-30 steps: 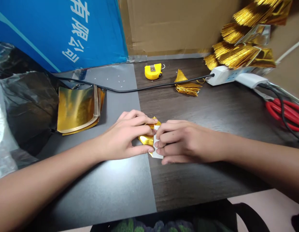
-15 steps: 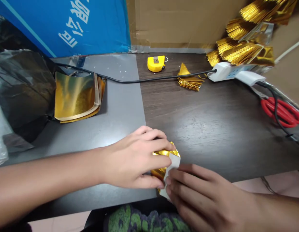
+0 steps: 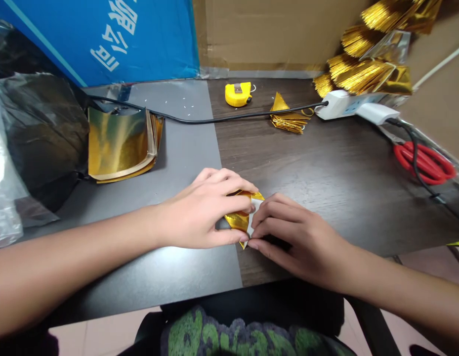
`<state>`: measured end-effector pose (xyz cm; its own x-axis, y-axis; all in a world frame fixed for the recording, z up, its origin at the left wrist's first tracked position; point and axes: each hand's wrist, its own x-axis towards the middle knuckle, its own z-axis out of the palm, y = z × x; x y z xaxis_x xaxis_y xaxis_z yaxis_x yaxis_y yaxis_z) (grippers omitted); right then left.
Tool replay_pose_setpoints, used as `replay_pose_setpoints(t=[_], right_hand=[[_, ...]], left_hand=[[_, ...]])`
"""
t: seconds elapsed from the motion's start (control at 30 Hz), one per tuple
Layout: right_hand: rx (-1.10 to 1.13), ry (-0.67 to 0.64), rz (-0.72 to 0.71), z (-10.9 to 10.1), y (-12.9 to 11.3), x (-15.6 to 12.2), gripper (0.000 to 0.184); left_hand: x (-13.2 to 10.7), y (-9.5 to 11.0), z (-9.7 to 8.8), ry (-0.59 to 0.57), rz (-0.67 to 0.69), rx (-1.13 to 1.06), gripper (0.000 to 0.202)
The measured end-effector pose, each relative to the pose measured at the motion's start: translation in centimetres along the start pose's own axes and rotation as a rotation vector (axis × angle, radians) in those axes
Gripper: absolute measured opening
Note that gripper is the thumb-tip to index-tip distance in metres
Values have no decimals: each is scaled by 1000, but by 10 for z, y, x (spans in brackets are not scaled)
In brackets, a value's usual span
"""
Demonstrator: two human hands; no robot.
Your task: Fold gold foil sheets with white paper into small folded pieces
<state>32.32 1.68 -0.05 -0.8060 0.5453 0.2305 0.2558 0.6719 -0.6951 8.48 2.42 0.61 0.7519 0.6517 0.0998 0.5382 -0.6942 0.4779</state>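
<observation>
The half-curled left hand (image 3: 203, 212) and right hand (image 3: 303, 232) hold gold foil (image 3: 238, 221) farther from the table edge (image 3: 147, 302) now.

1. The desk (image 3: 325, 163) is under the fingers (image 3: 232, 203). It is smooth and grey to their left, and dark brown with wood lines to their right.
2. White light makes a shiny spot (image 3: 199, 272) on the grey part, just nearer than the fingers.
3. Past the fingers stands a big brown box (image 3: 273, 34).
4. A blue box (image 3: 158, 29) with white writing stands beyond them, to the left.
5. Pale pink floor (image 3: 103, 333) shows below the desk's near edge.
</observation>
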Motion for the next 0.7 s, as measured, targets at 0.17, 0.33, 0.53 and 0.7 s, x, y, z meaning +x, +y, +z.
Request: replay_pose_setpoints(t=[0.17, 0.33, 0.53, 0.7], right_hand=[[-58, 90, 47, 4, -8, -1, 7], [-144, 124, 62, 7, -10, -4, 5], [-223, 121, 59, 11, -10, -5, 6], [-254, 129, 89, 14, -15, -2, 9]], left_hand=[[0, 1, 2, 9, -12, -14, 26], [-1, 2, 4, 23, -2, -5, 26], [0, 4, 3, -3, -8, 18, 19], [2, 5, -1, -67, -31, 26, 19]])
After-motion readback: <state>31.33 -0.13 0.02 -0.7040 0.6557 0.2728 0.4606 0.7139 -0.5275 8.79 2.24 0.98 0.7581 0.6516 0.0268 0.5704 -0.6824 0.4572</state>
